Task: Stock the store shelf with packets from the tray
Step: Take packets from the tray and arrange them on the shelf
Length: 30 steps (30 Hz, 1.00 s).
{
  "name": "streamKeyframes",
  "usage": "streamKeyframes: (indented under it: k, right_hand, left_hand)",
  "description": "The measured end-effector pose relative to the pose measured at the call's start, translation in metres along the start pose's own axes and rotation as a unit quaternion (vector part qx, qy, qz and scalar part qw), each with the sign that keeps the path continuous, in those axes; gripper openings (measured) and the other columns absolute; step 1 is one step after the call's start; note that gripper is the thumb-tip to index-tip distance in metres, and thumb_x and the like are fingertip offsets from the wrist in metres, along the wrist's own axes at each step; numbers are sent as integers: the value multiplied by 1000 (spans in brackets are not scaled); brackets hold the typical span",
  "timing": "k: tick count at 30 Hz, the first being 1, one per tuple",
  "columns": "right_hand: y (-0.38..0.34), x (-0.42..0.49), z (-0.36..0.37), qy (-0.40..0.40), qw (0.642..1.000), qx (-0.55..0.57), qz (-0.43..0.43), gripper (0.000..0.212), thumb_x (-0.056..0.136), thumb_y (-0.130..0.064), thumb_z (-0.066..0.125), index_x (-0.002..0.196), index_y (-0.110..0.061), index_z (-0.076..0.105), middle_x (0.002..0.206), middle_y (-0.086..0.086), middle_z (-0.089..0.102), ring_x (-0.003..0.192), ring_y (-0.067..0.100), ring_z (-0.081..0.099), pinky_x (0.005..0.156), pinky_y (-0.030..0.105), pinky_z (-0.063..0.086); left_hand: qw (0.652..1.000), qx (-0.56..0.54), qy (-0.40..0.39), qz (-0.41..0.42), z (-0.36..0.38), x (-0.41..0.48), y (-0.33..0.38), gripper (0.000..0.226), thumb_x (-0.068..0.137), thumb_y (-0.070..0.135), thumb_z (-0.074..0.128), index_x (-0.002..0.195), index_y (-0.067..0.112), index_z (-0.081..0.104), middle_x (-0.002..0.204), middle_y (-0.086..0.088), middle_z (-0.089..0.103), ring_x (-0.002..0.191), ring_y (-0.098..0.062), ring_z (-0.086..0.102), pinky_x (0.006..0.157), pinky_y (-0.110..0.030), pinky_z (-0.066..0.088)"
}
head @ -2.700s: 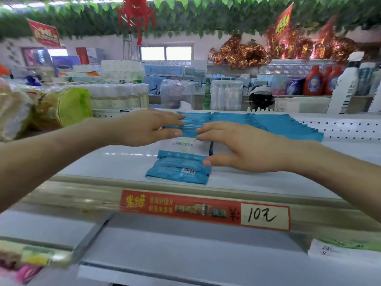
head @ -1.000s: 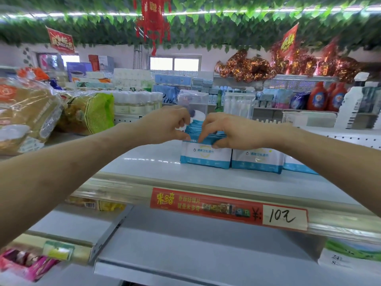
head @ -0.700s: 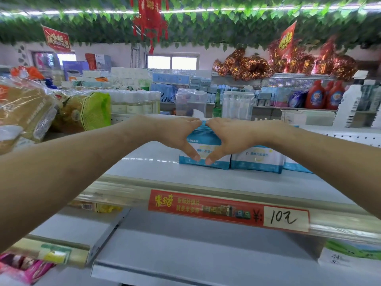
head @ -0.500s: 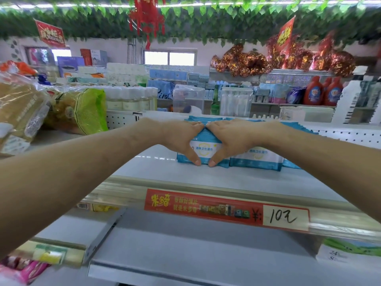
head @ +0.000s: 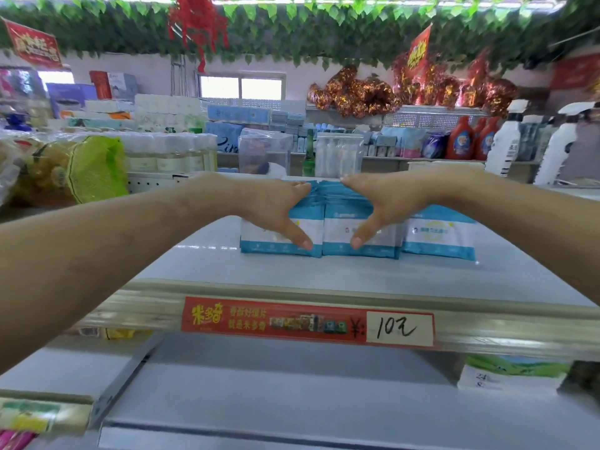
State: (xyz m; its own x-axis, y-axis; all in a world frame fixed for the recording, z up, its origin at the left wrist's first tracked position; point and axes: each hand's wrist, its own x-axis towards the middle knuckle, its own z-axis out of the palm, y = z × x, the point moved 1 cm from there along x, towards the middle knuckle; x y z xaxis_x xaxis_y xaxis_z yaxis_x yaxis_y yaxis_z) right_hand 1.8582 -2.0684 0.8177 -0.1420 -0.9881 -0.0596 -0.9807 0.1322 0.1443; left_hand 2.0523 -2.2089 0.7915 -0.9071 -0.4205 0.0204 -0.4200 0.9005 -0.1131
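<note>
Blue-and-white packets stand upright in three rows on the grey shelf: a left row, a middle row and a right row. My left hand lies over the left row, fingers flat along the tops and thumb straight down the front face. Over the middle row my right hand mirrors it, thumb pressed to the front. The fingertips nearly meet at the top. No tray is in view.
A red price label marked 10 runs along the shelf's front rail. Bagged goods sit on the shelf to the left. White spray bottles stand at the far right. A lower shelf holds a green-and-white pack at right.
The packets went from lying flat to standing upright in rows. My hands, thumbs together on one row half a second ago, have spread so the thumbs now sit on two adjacent rows.
</note>
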Motion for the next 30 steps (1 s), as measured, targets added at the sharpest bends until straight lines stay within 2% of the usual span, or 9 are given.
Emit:
streamKeyframes:
  k: [4,7,13,19,24,26,28,30]
  right_hand:
    - [27,-16,16,-29,999,-5,32,144,54,-89,75,164,-25,8,171,-6,17,153,19,25,126,40,23]
    - [36,-16,25,-33,999,0,31,143,54,-90,75,164,-25,8,170,-6,17,153,20,25,125,39,23]
    - [43,-4,34,8,1000,-13,-6,121,59,-85,77,152,-22,31,149,-3,45,130,21,48,115,42,41]
    - [46,-5,36,30,999,-26,-24,112,61,-84,77,146,-24,36,140,-5,50,124,21,53,108,43,46]
    - [67,-24,27,31,998,47,-17,120,63,-77,82,156,-25,27,155,-6,42,139,21,45,117,44,38]
    - [86,-40,22,21,999,48,9,132,62,-76,83,163,-28,12,169,-6,22,152,20,28,125,42,25]
    - [104,-55,21,4,999,28,39,137,63,-74,83,165,-27,4,172,-6,10,156,19,18,125,38,18]
    - [120,-66,27,-5,998,14,56,135,64,-72,84,164,-22,8,170,-3,16,153,20,23,124,37,20]
  left_hand:
    - [999,6,10,29,1,25,36,129,74,85,66,166,14,8,173,-2,17,152,-25,31,121,-35,28]
    - [999,16,8,43,4,43,54,130,75,84,66,166,14,6,174,0,12,155,-23,27,124,-36,25]
    - [998,47,16,47,6,63,63,126,72,86,68,162,14,18,167,-2,30,146,-26,40,121,-45,36]
    - [999,43,2,28,4,65,67,125,72,85,69,161,14,18,166,-2,32,143,-26,43,118,-47,38]
    - [999,36,-8,29,-2,61,74,132,75,82,69,166,13,2,174,-1,13,152,-24,31,124,-38,30]
    - [999,32,-6,34,-4,62,81,133,76,84,66,166,14,-2,175,0,7,155,-23,26,123,-34,25]
    - [999,24,-5,42,-7,67,93,133,76,85,64,166,16,-4,175,1,4,156,-22,24,123,-33,24]
    - [998,19,-1,52,-8,75,108,132,76,87,63,166,16,-3,175,1,5,155,-24,26,125,-36,26]
